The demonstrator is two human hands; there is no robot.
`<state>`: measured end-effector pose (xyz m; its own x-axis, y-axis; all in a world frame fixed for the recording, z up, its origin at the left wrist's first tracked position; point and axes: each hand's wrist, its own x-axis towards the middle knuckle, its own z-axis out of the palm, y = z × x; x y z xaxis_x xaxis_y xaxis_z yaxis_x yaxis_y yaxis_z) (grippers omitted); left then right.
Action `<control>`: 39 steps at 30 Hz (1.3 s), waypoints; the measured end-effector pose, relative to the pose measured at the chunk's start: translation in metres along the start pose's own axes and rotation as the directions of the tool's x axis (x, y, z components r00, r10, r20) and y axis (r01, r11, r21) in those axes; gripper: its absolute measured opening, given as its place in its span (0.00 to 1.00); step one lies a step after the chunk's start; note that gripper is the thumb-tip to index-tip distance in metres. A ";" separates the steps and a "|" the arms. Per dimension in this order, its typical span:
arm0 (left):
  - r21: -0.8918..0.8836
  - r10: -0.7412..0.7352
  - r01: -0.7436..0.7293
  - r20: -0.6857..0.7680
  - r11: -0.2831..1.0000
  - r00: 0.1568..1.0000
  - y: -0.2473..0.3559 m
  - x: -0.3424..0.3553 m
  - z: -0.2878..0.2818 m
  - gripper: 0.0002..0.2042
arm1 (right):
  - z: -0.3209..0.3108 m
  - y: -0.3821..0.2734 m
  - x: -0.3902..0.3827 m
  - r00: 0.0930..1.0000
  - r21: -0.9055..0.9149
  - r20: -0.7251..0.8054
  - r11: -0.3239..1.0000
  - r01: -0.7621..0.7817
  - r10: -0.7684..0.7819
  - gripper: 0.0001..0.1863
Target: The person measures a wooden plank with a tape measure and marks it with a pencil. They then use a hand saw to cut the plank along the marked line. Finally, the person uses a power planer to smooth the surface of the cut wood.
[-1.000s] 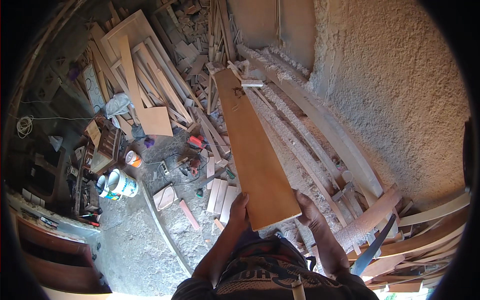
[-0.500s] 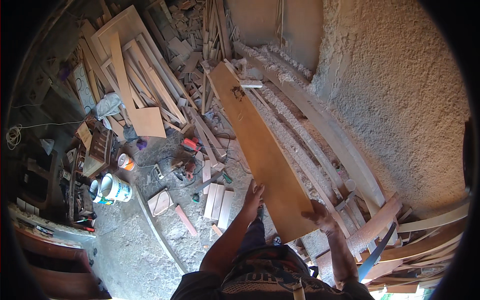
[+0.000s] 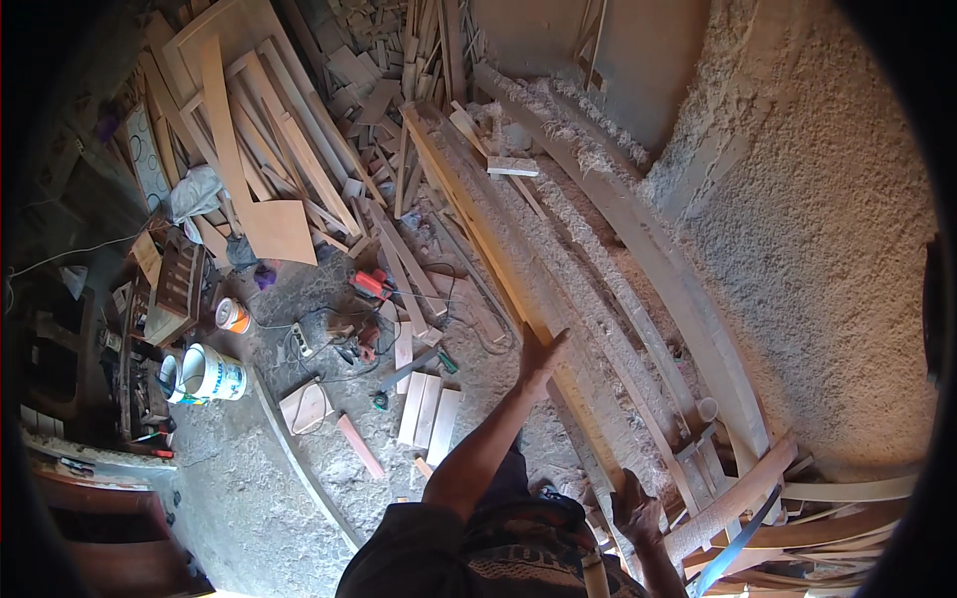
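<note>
A long brown wooden board (image 3: pixel 483 247) stands tipped up on its narrow side, so mostly its edge shows. It runs from near my body toward the far end of a dusty timber bench (image 3: pixel 563 264). Around the board's middle my left hand (image 3: pixel 541 357) is closed, with the fingers over its upper edge. My right hand (image 3: pixel 636 506) grips the near end; some of its fingers are hidden. A small pale wood block (image 3: pixel 513 166) lies on the bench to the right of the board's far part.
Shavings cover thick planks (image 3: pixel 688 279) along the rough wall. A handsaw blade (image 3: pixel 738 548) leans at lower right. On the floor left lie cut wood pieces (image 3: pixel 431 409), a red power tool (image 3: pixel 371 284), cords and white buckets (image 3: pixel 213 373). Boards (image 3: pixel 239 130) are stacked at far left.
The board has turned from broad face up to standing on edge. My left hand has shifted farther along it, and my right hand has moved down with the near end.
</note>
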<state>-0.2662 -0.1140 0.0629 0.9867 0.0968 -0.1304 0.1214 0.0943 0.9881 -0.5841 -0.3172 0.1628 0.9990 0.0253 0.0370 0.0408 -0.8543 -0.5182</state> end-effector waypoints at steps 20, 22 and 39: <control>0.376 -0.133 0.178 -0.142 0.909 0.981 0.024 0.022 0.029 0.42 | 0.045 0.057 -0.046 0.869 0.188 0.333 0.877 -0.441 0.366 0.22; 0.395 -0.085 0.146 -0.169 0.907 0.982 0.018 0.030 0.026 0.41 | 0.035 0.036 -0.023 0.880 0.135 0.340 0.909 -0.394 0.331 0.25; 0.145 0.012 0.016 -0.189 0.989 0.982 -0.023 0.003 -0.026 0.42 | 0.005 -0.042 0.100 0.961 0.052 0.270 0.995 -0.083 0.066 0.42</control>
<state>-0.2687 -0.0897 0.0377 0.9500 0.2829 -0.1318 0.1515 -0.0485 0.9873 -0.4862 -0.2764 0.1837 0.9673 0.1082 -0.2292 -0.0412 -0.8250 -0.5636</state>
